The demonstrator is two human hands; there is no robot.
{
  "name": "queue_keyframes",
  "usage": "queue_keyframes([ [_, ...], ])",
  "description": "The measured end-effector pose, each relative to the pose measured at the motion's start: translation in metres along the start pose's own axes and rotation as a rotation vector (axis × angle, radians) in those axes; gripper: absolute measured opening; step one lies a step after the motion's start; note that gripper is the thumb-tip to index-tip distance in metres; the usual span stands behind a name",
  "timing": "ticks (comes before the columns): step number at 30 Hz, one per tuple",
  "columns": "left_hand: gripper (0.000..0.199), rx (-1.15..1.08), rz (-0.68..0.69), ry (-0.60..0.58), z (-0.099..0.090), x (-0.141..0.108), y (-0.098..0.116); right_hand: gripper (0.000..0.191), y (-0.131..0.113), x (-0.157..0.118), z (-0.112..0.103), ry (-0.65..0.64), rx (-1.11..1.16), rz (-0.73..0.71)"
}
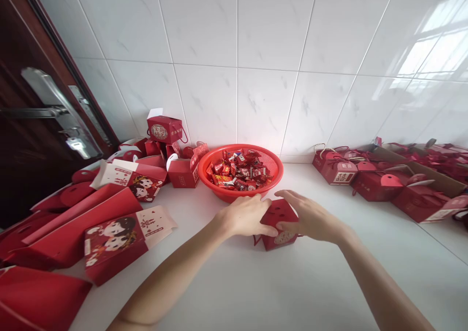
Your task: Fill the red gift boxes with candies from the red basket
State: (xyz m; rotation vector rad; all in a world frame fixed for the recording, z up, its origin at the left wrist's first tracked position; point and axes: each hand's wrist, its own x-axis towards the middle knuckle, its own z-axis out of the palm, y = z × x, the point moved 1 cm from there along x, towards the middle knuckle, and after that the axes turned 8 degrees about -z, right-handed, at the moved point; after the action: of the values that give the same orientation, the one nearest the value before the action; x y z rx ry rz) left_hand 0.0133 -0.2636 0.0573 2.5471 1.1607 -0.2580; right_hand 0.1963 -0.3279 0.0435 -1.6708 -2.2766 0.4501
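Observation:
A small red gift box (pixel 278 213) with a round gold emblem on its front stands on the white counter (pixel 234 282), its top closed. My left hand (pixel 244 216) grips its left side, with the thumb across the front and the fingers at the back. From the right, my right hand (pixel 313 218) is wrapped around the other side, thumb on the front face. A thin red cord shows at each side of the box. Just behind it sits a red plastic basket (pixel 215 192) of wrapped candies (pixel 241 170).
Open and partly folded red boxes (pixel 113 245) crowd the left side, one box (pixel 164 128) on top of others. Several closed boxes (pixel 334 167) stand at the right by a cardboard carton (pixel 435 177). White wall tiles (pixel 204 97) rise behind; a dark door (pixel 32 43) is at left.

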Motion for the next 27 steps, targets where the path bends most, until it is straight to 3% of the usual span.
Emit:
queue_keyframes([
  [5,0.080,-0.010,-0.027,-0.011,0.002,0.000,0.000,0.086,-0.003,-0.018,0.024,0.115,-0.052,0.173],
  [12,0.088,-0.073,0.019,-0.109,-0.009,-0.008,-0.011,0.070,-0.010,-0.028,0.056,0.309,-0.002,0.189],
  [18,0.072,-0.044,0.040,-0.080,-0.021,-0.014,-0.025,0.088,-0.021,-0.022,0.085,0.505,-0.130,0.210],
  [22,0.066,-0.008,0.031,-0.107,-0.024,-0.016,-0.023,0.084,-0.022,-0.013,0.081,0.427,-0.125,0.317],
  [27,0.064,0.004,0.026,-0.091,-0.023,-0.015,-0.022,0.083,-0.004,-0.011,0.055,0.369,0.075,0.341],
])
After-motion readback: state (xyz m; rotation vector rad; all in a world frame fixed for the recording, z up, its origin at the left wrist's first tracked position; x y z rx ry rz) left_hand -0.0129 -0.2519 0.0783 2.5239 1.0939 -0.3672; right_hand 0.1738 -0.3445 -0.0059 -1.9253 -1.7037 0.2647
